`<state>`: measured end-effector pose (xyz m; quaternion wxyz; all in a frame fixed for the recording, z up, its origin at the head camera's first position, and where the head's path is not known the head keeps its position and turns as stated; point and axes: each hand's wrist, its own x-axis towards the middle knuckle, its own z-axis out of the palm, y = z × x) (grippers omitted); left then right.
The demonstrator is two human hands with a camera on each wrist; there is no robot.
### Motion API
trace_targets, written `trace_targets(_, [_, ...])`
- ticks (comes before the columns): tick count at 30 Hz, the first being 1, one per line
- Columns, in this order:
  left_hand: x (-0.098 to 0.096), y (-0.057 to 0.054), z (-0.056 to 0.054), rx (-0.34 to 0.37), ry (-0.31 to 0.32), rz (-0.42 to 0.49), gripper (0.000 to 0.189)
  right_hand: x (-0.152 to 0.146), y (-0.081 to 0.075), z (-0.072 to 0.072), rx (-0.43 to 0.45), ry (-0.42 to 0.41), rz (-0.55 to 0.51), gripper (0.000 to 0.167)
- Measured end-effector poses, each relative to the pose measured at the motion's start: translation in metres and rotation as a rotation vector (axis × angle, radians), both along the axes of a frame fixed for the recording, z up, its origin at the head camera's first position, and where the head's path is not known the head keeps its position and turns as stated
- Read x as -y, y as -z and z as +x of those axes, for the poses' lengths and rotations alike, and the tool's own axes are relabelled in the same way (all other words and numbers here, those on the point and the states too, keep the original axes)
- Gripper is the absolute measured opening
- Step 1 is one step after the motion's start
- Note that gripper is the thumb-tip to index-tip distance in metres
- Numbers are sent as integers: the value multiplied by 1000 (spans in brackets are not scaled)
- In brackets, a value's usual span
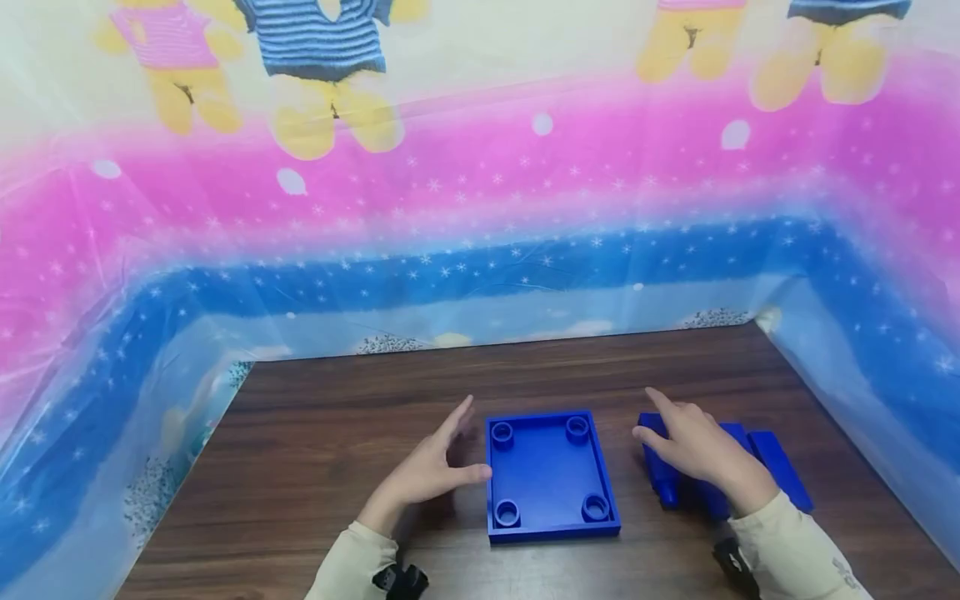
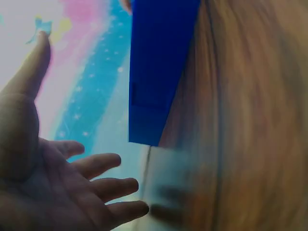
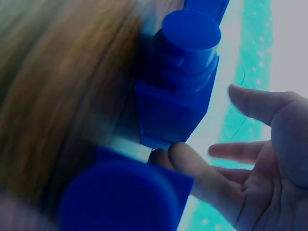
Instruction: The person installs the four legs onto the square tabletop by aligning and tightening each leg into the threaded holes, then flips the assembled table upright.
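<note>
A square blue panel [image 1: 551,471] with a raised rim and a round socket in each corner lies flat on the table. My left hand [image 1: 429,468] is beside its left edge, fingers spread; the thumb tip is close to the rim, and contact cannot be told. In the left wrist view the palm [image 2: 53,192] faces the panel's side [image 2: 154,72]. Over several blue leg-like blocks to the right is my right hand [image 1: 701,446], fingers extended. In the right wrist view one finger is beside a blue block with a round peg [image 3: 175,110]; whether it touches is unclear.
Another blue block [image 1: 780,471] lies at the right of the group, partly beyond my right wrist. The dark wooden table [image 1: 322,442] is bounded at the back and sides by a patterned sheet [image 1: 480,275]. Each wrist wears a black strap [image 1: 401,581].
</note>
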<state>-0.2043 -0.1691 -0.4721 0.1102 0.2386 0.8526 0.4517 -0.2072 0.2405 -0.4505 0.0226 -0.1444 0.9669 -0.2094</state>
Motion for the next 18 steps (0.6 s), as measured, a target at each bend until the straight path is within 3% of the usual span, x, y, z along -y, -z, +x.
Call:
trace_targets(4, [2, 12, -6, 30, 26, 31, 114, 3, -2, -3, 69, 50, 29, 76])
trace_targets(9, [-2, 20, -4, 10, 45, -46, 120, 7, -1, -3, 118, 92, 53, 73])
trace_targets(15, [-4, 23, 0, 44, 47, -134, 122, 9, 5, -2, 149, 141, 15, 33])
trace_targets(18, [-3, 23, 1, 65, 66, -143, 120, 12, 6, -1, 166, 155, -10, 31])
